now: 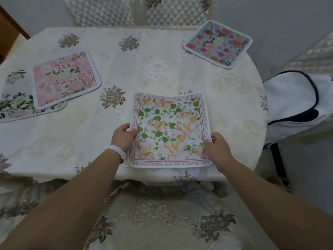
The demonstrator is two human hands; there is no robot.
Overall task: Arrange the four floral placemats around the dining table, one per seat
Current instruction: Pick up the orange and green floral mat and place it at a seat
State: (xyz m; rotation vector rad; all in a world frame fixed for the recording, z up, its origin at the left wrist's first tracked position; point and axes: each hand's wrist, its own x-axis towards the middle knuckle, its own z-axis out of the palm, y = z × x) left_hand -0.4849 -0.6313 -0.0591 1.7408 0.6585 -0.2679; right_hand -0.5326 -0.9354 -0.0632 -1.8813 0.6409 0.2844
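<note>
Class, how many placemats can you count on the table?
4: green-leaf mat at the near edge, held by both hands; pink mat left, overlapping a white-flower mat; blue mat far right.

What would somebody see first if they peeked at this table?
Probably the green-leaf placemat near the table's front edge, with the left hand and right hand gripping its sides. Next, the pink placemat on the left, overlapping a white-flowered placemat, and the blue placemat at the far right.
</note>
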